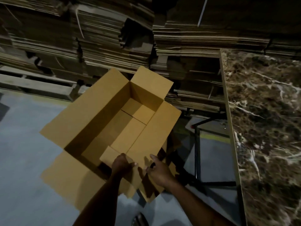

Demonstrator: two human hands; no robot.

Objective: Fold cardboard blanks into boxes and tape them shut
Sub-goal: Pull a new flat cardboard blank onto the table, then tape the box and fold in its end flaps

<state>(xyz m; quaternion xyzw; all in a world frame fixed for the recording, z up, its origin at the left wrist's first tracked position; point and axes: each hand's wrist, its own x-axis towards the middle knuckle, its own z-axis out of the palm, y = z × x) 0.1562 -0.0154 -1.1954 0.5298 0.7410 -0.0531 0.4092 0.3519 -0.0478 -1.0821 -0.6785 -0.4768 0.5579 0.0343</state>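
Head view, dim light, some motion blur at the far side.

Task item: one open-topped tan corrugated cardboard box (91,110), erected, seen from above. It is at centre frame, over the grey concrete floor (24,144), just left of the desk. Its long axis runs from near left to far right. All four top flaps are splayed outward. Inside, the bottom flaps are folded in and lie flat, with their seams visible. Whether the box rests on the floor or is held above it: cannot tell.

Left hand (123,163): at the near end of the box, fingers curled over the near short wall and gripping it.

Right hand (158,171): just beside the left hand, against the near part of the right-side flap. The index finger is extended along the cardboard. Whether the remaining fingers pinch the flap: cannot tell, since shadow hides them.

Surroundings: tall stacks of flat brown cardboard blanks (114,38) fill the far side, several columns across. A low wooden pallet (32,84) sits under the far left stacks. The desk with a brown marble-pattern top (268,111) runs along the right edge, and its black metal legs (197,152) are visible below, near the box.
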